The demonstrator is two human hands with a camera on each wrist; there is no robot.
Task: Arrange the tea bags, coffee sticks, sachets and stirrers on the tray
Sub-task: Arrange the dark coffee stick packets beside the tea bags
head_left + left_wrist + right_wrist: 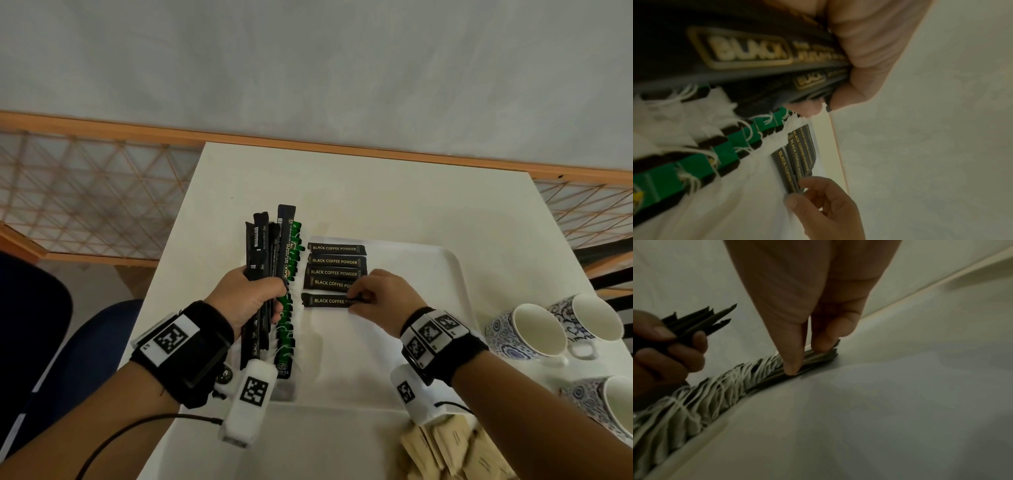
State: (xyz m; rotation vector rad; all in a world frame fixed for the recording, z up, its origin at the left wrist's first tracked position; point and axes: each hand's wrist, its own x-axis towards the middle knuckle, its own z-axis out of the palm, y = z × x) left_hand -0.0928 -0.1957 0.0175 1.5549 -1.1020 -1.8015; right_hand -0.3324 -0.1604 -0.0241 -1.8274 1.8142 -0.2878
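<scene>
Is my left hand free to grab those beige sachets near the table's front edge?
Probably not: the left hand is gripping a bundle of coffee sticks, and the beige sachets lie under the right forearm.

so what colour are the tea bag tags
Green, on the tea bags; the left wrist view shows them best.

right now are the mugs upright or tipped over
Tipped: two mugs lie on their sides, mouths facing the camera; the third is cut off.
</scene>
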